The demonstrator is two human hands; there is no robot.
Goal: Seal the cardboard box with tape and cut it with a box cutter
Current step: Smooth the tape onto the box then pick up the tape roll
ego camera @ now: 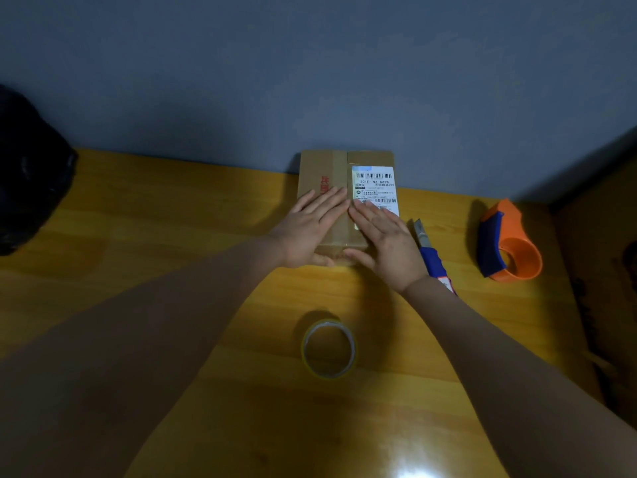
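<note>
A small cardboard box [320, 170] lies flat on the wooden table against the grey wall, with a white shipping label [374, 182] on its right half and a strip of tape down its middle seam. My left hand [310, 229] rests flat on the box's near left part, fingers together. My right hand [386, 239] lies flat on the near right part, partly over the label. Both thumbs reach over the box's near edge. A roll of clear tape [328, 350] lies flat on the table closer to me. A blue box cutter [430, 251] lies just right of my right hand.
An orange and blue tape dispenser [510, 246] stands at the right. A black bag [27, 170] sits at the far left edge. The wooden table [155, 219] ends at a dark wall on the right.
</note>
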